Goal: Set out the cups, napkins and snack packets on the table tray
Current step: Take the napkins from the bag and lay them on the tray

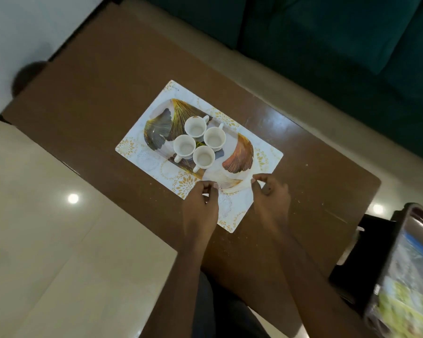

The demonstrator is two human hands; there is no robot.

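The left hand [200,208] and the right hand [272,200] sit side by side at the near end of the tray [238,156], both palm-down. The left fingertips [209,186] curl onto the rim at the tray's 7 o'clock corner. The right fingertips [256,179] curl onto the rim at its 5 o'clock corner. Each hand looks to be pinching that rim in a narrow hold. Both bare forearms run back from the wrists toward 5 o'clock, the right one longer in view.

The tray is an oblong dish printed with gold and grey fan-shaped leaves. Four white cups stand upright and empty in a tight cluster near its middle, at 11 o'clock from the hands. The far cup [194,128] and the right cup [214,138] have their handles pointing to 1 o'clock. The left cup [185,146] and the near cup [204,156] have theirs pointing to 7 o'clock. Neighbouring cups are touching or very nearly so.

The tray lies on a white placemat [130,146] with gold flower prints. The placemat lies flat on a brown table [95,93].

At 4 o'clock, beside the table, stands a dark bin [401,215] holding something colourful, too blurred to identify. A teal sofa [340,45] fills 1 o'clock. Pale glossy floor [47,215] spreads at 8 o'clock.
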